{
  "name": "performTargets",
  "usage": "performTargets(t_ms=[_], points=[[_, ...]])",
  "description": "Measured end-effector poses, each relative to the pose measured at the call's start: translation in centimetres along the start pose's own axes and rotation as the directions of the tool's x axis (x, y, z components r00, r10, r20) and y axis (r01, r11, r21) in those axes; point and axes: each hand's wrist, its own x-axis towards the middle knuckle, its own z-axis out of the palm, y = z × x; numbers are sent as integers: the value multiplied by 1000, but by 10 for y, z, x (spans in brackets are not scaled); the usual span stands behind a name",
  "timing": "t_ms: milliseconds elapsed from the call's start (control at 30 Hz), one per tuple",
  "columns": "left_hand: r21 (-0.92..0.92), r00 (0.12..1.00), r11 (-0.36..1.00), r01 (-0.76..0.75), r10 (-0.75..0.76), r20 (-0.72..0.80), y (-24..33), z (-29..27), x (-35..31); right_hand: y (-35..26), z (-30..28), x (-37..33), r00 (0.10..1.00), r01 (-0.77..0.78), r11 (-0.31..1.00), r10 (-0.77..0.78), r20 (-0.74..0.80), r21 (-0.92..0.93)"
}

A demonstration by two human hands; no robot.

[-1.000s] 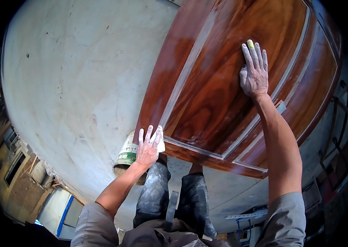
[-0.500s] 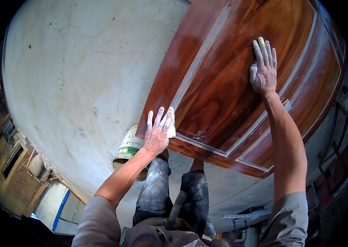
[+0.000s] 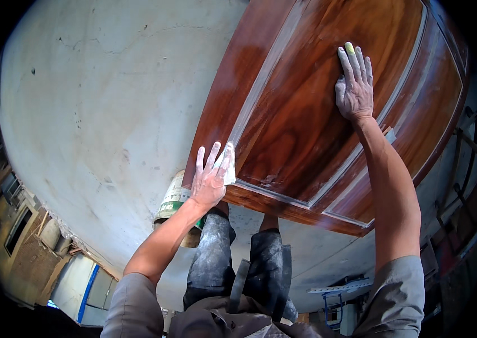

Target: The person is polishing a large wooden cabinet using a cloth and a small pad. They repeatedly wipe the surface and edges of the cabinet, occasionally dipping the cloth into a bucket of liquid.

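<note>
A glossy reddish-brown wooden door panel [image 3: 300,124], with pale dusty grooves along its mouldings, lies before me. Near its lower left corner, my left hand [image 3: 210,183] presses a folded white sheet [image 3: 229,172], perhaps sandpaper, against the wood by the groove. The hand's other fingers are spread and coated in white dust. My right hand [image 3: 356,93] rests flat on the central panel, farther up and to the right. It holds nothing, its fingers extended, with yellow at the tip of the middle finger. A small pale block [image 3: 389,134] lies partly hidden beside my right forearm.
Below the door's left corner, a white and green bucket [image 3: 173,201] lies tipped on the grey concrete floor [image 3: 114,112]. A blue metal frame [image 3: 333,308] is behind me at lower right. Dark bars [image 3: 464,163] stand along the right rim.
My left hand and the sheet appear slightly farther left and up, along the groove. The whole view has shifted a little; my right hand stays flat on the panel.
</note>
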Motion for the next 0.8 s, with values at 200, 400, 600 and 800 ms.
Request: performTargets(t_ms=[200,400,600,800], points=[[7,998,998,65,-65,10,9,4,-27,-3,2,1,1000,17,1000,-17,-9,16],[33,999,999,32,-33,34,6,14,-50,-2,0,-1,1000,13,1000,-13,-9,11],[91,931,983,-160,181,-318,7,-60,201,-8,3,3,999,36,999,-36,-6,18],[49,985,994,-94,86,152,-21,-11,-46,1,-3,-2,1000,-3,1000,3,6,3]])
